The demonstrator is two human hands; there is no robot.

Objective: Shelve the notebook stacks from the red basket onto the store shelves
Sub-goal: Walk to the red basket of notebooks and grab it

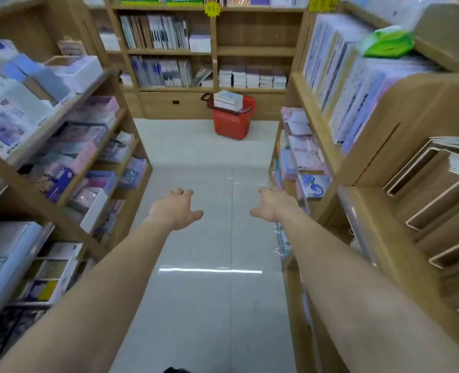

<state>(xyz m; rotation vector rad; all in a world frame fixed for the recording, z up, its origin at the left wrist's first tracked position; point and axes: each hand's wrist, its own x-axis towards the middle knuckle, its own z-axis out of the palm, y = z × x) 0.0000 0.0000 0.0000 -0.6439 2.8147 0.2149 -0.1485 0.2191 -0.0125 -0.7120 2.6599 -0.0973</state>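
Observation:
A red basket [232, 122] stands on the floor at the far end of the aisle, against the back shelf unit. A stack of notebooks [227, 100] lies across its top. My left hand [175, 208] and my right hand [272, 204] reach forward side by side over the floor, both empty with relaxed, slightly spread fingers. Both are well short of the basket. On the back shelves [255, 51], the lower right bay holds low white stacks of notebooks [252, 77], and the bay above it looks bare.
Wooden shelf units full of stationery line the aisle on the left [69, 146] and right [357, 146]. The pale tiled floor [212, 162] runs between them to the basket. White wire dividers [438, 211] sit on the near right shelf.

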